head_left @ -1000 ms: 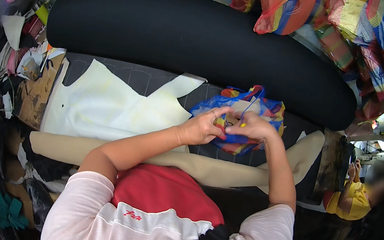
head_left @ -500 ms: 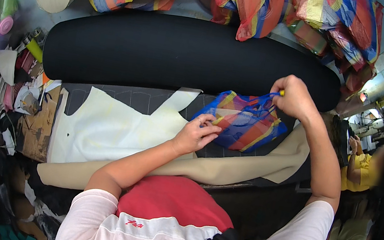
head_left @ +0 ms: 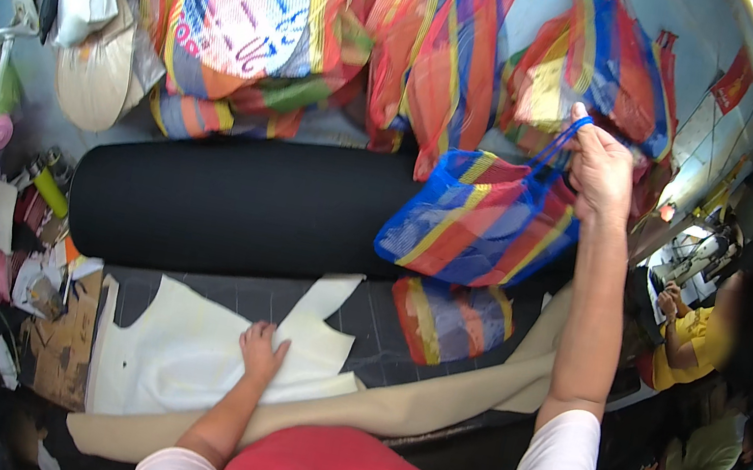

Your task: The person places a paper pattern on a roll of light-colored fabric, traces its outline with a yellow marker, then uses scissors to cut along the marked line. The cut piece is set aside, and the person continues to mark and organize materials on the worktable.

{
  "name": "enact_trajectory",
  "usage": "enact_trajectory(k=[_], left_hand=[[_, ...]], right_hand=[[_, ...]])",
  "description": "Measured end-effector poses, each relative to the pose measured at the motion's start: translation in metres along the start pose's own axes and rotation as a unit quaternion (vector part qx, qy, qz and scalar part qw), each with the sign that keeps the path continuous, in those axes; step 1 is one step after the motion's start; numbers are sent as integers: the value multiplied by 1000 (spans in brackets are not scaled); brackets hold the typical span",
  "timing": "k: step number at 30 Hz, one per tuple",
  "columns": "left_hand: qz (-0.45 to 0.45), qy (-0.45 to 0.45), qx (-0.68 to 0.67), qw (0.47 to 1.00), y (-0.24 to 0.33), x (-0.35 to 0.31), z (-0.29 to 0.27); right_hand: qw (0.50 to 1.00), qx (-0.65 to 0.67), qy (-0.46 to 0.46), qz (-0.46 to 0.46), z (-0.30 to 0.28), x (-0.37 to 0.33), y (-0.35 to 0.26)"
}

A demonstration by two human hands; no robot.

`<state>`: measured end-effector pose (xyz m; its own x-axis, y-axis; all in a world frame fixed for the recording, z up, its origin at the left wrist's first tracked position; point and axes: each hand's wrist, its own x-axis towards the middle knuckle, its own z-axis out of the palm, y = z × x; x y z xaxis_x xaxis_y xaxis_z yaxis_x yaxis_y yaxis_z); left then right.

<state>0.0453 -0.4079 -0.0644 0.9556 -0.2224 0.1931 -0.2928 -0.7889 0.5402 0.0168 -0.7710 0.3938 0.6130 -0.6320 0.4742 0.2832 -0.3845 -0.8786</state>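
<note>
Raised in front of the wall, my right hand (head_left: 604, 169) pinches the blue cord handle of a striped mesh bag (head_left: 484, 218). The bag has blue trim with red, yellow and blue bands, and hangs tilted below the hand. Under it, a smaller striped mesh bundle (head_left: 451, 322) in red, yellow and purple lies on the dark table. My left hand (head_left: 261, 350) rests flat with fingers spread on a cut piece of off-white sheet material (head_left: 190, 338). Along the near edge runs a folded beige sheet (head_left: 356, 419).
Behind the cut piece lies a thick black roll (head_left: 232, 206). Several full striped mesh bags (head_left: 446, 57) hang on the wall. Scraps and a cardboard box (head_left: 60, 341) crowd the left side. A person in yellow (head_left: 692, 343) sits at the right near a machine (head_left: 692, 253).
My right hand has lifted the mesh bag upward by its handle, uncovering the smaller striped bundle. My left hand has left the bag and moved left onto the off-white piece. The view has tilted up.
</note>
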Motion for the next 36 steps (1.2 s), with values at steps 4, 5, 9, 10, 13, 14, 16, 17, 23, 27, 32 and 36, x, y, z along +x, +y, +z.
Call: enact_trajectory(k=[4,5,9,10,13,14,16,17,23,27,32,36], left_hand=[[41,54,-21,997,-12,-6,12],[58,83,-24,995,-12,-7,13],[46,88,-27,995,-13,-7,12],[44,93,-37,994,-13,-7,12],[54,119,-16,991,-11,-5,12],[49,117,-12,992,-10,-5,12],[40,125,-6,991,-7,-5,13],[45,132,-8,990,-6,-5,12],[16,129,2,991,-3,-4,10],[8,146,8,989,-1,-2,10],[8,151,15,988,1,-2,10],[23,145,35,989,2,-2,9]], right_hand=[[981,63,83,-164,46,37,-5],[970,66,116,-205,62,46,-8],[911,-85,145,-376,102,82,-32],[889,-92,171,-414,111,95,-40],[878,-240,235,-342,131,143,-67],[877,-244,250,-329,138,161,-73],[875,-238,250,-339,147,195,-79],[877,-238,247,-336,154,213,-82],[871,-292,233,-318,196,301,-109],[880,-334,204,-271,207,326,-125],[887,-402,91,-209,211,335,-103],[870,-409,109,-255,201,328,-96]])
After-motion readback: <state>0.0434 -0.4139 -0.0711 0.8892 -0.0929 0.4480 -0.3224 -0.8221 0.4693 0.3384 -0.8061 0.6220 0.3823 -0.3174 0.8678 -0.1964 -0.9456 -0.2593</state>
